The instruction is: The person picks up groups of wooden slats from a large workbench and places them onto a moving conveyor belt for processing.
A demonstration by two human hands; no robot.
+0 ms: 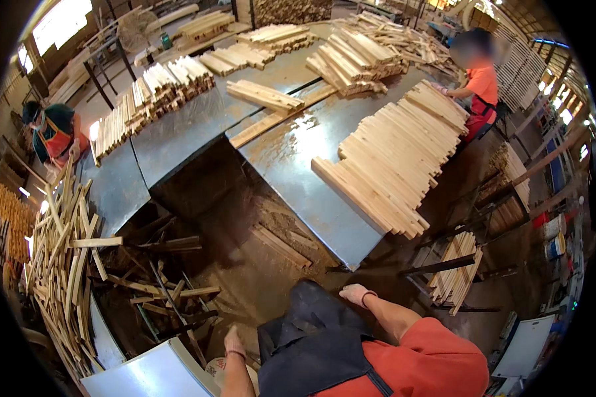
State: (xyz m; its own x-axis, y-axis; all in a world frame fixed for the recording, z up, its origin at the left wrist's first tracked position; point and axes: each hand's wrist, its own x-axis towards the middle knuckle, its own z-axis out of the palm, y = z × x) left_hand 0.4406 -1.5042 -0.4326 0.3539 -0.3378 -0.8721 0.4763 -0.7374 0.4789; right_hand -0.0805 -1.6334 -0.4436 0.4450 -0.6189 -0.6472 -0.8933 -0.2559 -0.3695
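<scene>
My left hand, pale and seemingly gloved, hangs low beside my dark apron. Its fingers look loosely bent and hold nothing that I can see. My right hand, with a dark band at the wrist, is held out ahead of the apron, loosely curled with nothing visible in it. Beyond it lies the near corner of a metal-topped table, which the hand does not touch. On that table rests a wide row of planed wooden strips, laid side by side. A white panel stands nearest my left hand.
A tangled heap of thin offcuts fills the left side. Loose strips lie on the dusty floor ahead. Stacked strips sit on a low rack at right. One co-worker stands at the far right, another at the far left.
</scene>
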